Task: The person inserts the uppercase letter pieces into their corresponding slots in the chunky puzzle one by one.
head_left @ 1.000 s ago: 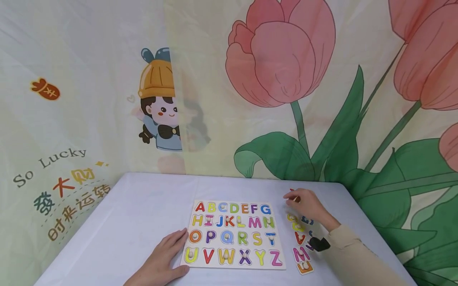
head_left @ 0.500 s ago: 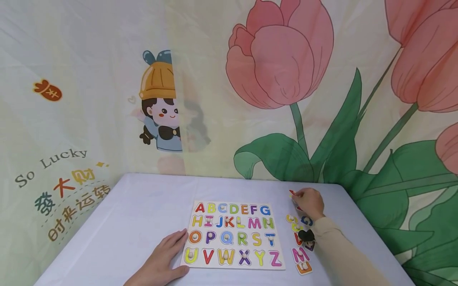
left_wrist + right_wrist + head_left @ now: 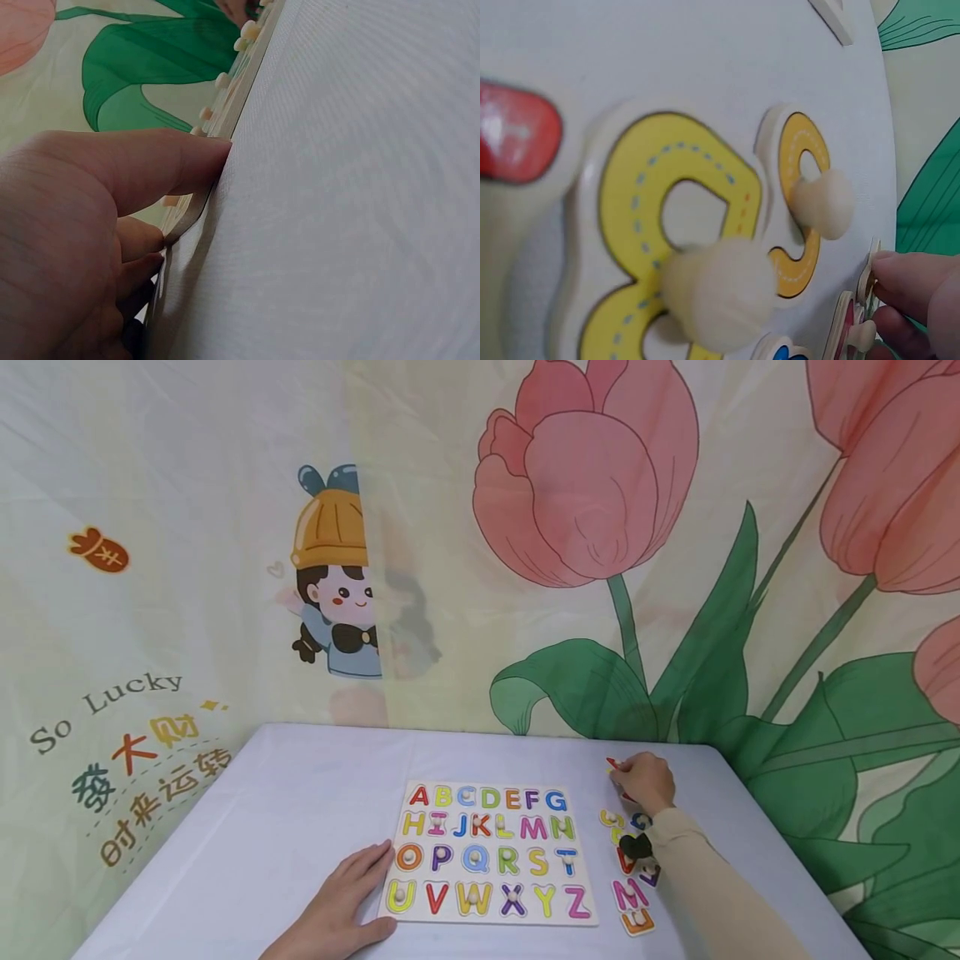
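My left hand point(image 3: 341, 893) lies at the lower left corner of the wooden alphabet puzzle board point(image 3: 517, 885), fingers along the left side and thumb at the front edge. In the left wrist view the thumb point(image 3: 172, 161) touches the board's edge. At the back right of the table my right hand point(image 3: 648, 779) pinches a thin letter piece point(image 3: 867, 279), seen edge-on in the right wrist view. Beside those fingertips is a reddish knobbed piece point(image 3: 840, 326). A red tip point(image 3: 612, 764) shows past the fingers in the head view; the palm side is hidden.
Loose knobbed letters lie right of the board, among them a pink M point(image 3: 630, 893), an orange E point(image 3: 637, 922) and a yellow B point(image 3: 626, 172). The right sleeve point(image 3: 712, 868) covers part of this row. A printed curtain point(image 3: 450, 610) hangs behind the table.
My right hand has turned and shifted slightly at the back right, its fingertips now down by the far letter pieces. The left hand and the board have stayed in place.
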A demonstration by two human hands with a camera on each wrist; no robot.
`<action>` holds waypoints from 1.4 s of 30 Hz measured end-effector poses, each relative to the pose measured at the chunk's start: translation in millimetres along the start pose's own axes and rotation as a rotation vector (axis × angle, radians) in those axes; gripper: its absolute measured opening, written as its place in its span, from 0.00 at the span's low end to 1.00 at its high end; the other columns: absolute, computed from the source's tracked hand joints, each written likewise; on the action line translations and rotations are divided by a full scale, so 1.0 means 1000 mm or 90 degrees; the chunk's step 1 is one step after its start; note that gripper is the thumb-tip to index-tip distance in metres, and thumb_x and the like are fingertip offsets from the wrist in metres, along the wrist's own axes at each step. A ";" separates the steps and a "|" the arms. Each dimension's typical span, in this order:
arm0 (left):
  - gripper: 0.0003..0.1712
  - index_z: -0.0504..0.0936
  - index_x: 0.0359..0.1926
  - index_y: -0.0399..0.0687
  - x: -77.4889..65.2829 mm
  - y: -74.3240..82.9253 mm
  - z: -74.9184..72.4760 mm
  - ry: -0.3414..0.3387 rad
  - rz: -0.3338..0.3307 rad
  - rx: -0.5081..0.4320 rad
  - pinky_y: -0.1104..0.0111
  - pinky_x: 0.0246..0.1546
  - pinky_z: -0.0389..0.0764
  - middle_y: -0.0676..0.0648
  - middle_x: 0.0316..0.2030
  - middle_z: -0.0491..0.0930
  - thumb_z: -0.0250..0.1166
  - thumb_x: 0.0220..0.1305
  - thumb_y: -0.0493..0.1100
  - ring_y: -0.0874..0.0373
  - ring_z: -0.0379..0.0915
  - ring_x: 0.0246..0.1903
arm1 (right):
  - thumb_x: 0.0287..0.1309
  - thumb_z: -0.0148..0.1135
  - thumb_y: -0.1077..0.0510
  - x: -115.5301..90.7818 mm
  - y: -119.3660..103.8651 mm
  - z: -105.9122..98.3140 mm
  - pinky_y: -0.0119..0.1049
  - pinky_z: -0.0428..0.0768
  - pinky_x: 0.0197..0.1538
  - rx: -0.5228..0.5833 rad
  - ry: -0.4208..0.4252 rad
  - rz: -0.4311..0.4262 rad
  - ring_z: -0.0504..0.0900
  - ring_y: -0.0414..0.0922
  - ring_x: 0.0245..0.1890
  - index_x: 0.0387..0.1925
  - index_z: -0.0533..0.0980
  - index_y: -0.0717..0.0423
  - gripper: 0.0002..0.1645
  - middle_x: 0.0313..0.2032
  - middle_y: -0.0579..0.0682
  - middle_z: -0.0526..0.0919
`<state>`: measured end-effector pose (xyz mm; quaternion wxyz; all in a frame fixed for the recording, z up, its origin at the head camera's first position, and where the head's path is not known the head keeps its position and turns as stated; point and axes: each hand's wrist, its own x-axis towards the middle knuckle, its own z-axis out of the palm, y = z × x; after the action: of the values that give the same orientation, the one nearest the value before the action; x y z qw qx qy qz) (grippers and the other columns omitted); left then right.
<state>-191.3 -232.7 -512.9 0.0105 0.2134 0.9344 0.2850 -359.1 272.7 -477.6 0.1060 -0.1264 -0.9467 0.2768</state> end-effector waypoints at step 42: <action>0.54 0.66 0.81 0.43 -0.003 0.004 -0.003 0.024 0.018 0.039 0.39 0.69 0.70 0.46 0.80 0.63 0.73 0.61 0.63 0.43 0.59 0.76 | 0.61 0.78 0.52 -0.099 -0.065 0.011 0.27 0.78 0.40 0.070 -0.486 -0.527 0.77 0.36 0.36 0.39 0.93 0.38 0.06 0.34 0.31 0.82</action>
<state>-187.9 -232.5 -508.7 -0.0176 0.2217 0.9395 0.2604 -280.3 184.3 -463.7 -0.1373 0.3703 -0.8726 0.2873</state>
